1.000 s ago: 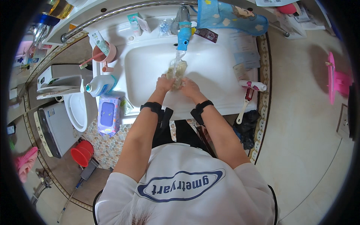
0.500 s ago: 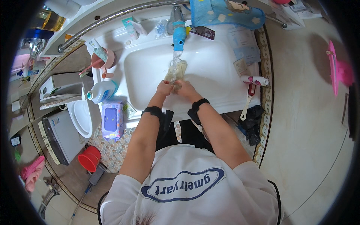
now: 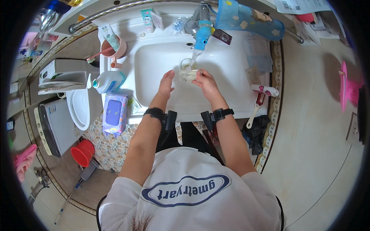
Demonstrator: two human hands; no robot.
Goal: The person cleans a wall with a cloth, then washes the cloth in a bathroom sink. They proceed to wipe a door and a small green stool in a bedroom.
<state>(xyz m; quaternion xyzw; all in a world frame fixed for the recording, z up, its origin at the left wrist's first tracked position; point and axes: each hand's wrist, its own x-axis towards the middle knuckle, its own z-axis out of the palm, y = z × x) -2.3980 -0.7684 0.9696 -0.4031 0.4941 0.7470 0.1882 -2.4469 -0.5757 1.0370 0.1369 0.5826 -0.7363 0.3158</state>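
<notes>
Water runs from a tap with a blue spout extender (image 3: 202,37) into the white sink (image 3: 152,63). In the stream hangs a wet, pale cream cloth (image 3: 189,74), with a loop of it bulging up at the far side. My right hand (image 3: 207,82) pinches the right end of this cloth between thumb and fingers. Left of the cloth, apart from it, my left hand (image 3: 167,83) is open and holds nothing, thumb and fingers separated. Exactly what kind of cloth it is, I cannot make out.
On the left ledge stand a pink cup (image 3: 118,49) with toothbrush and tube, a pump bottle (image 3: 109,81) and a wipes pack (image 3: 115,114). A brush (image 3: 255,111) lies at the right. A blue towel (image 3: 250,19) hangs from the rail behind.
My hands have come apart: the left has let go of the cloth, while the right has moved rightward, keeping hold. The view has shifted slightly.
</notes>
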